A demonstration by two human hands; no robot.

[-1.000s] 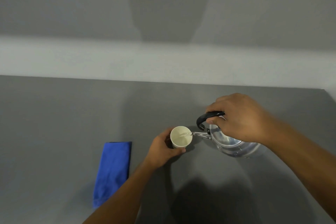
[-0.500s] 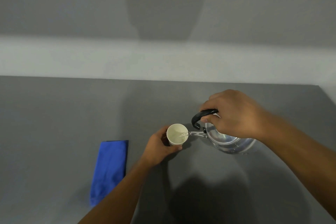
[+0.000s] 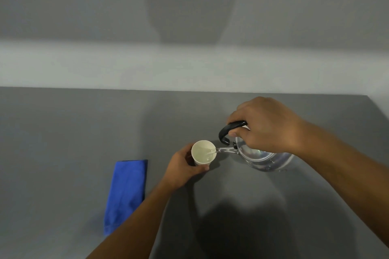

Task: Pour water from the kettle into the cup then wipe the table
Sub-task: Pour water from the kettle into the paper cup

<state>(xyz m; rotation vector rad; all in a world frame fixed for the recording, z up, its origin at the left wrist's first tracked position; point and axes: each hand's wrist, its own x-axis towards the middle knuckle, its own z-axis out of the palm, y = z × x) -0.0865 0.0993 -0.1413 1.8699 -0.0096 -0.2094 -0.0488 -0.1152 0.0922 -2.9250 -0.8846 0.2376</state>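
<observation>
both hands grip: right hand [image 3: 267, 126] hides kettle [image 3: 267, 159] handle, left hand [image 3: 181, 170] holds cup [image 3: 203, 152].

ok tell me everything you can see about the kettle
The kettle is a rounded, shiny metal pot with a curved black handle and a thin straight spout. The right hand grips the handle, holding it tilted left above the grey table. Its spout tip sits over the rim of the white cup, with water running in.

One head-worn camera looked forward and steeply down from above onto the grey table [image 3: 63, 132], quite close; the wall [image 3: 84, 6] filled the frame's upper part, both forearms entering from the bottom.
</observation>
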